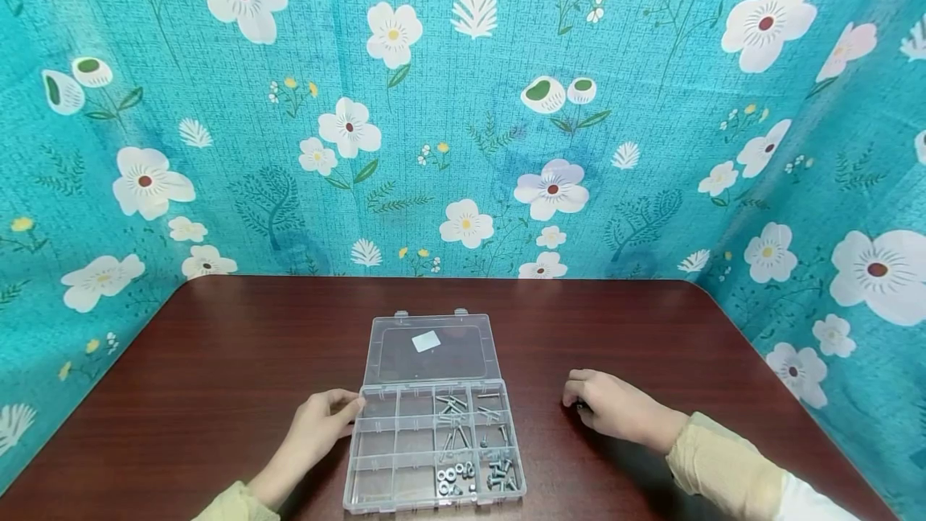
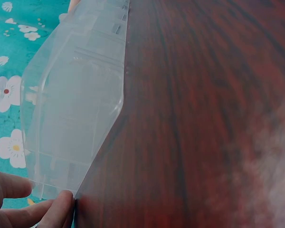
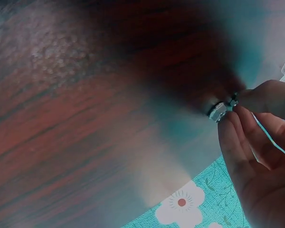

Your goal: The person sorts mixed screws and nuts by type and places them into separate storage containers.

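Note:
A clear plastic compartment box (image 1: 394, 447) lies with its lid folded back on the dark wooden table. My left hand (image 1: 323, 418) holds the box by its left side, fingertips at the wall and rim; the left wrist view shows these fingers (image 2: 61, 206) at a corner. To the right of the box, my right hand (image 1: 615, 404) is low over the table. Its thumb and fingers pinch a small silver bolt (image 3: 218, 111) with a blocky end; the rest is hidden by the fingertips. Screws (image 1: 452, 407), bolts (image 1: 501, 473) and nuts (image 1: 452, 474) fill the right-hand compartments.
The open lid (image 1: 434, 352) extends behind the box, with a small white label (image 1: 426, 341) on it. Dark reddish table surface (image 1: 253, 344) surrounds the box. A teal floral cloth (image 1: 434, 183) hangs along the back and both sides.

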Available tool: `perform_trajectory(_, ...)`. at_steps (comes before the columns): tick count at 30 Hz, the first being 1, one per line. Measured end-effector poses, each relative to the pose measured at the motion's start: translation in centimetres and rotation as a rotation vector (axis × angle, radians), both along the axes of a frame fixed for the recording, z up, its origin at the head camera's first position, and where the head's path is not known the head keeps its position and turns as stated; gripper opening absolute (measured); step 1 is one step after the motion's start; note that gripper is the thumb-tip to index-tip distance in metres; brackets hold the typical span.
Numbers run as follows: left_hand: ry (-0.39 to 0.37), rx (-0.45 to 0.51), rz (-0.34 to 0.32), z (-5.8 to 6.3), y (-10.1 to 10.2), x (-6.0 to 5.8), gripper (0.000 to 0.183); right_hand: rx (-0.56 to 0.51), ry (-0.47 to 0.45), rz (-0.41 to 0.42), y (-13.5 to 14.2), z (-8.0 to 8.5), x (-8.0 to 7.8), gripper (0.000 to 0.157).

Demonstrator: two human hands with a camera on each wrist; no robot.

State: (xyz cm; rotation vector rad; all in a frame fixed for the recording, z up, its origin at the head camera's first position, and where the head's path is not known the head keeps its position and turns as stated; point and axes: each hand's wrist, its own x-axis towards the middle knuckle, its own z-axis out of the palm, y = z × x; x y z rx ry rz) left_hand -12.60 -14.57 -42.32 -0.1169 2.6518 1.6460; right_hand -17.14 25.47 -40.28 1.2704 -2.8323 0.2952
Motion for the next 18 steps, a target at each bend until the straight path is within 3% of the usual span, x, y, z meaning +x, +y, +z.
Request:
perform_trajectory(10,-0.009,-0.003,-0.005,0.0,-0.1,0.1,0.025,-0.051,-0.078,0.036,0.2,-0.2,-0.3,0.027)
perform_trajectory(18,-0.003,-0.018,-0.009,0.0,-0.1,0.0,0.025,-0.059,-0.076,0.084,-1.3,0.4,0.7,0.026)
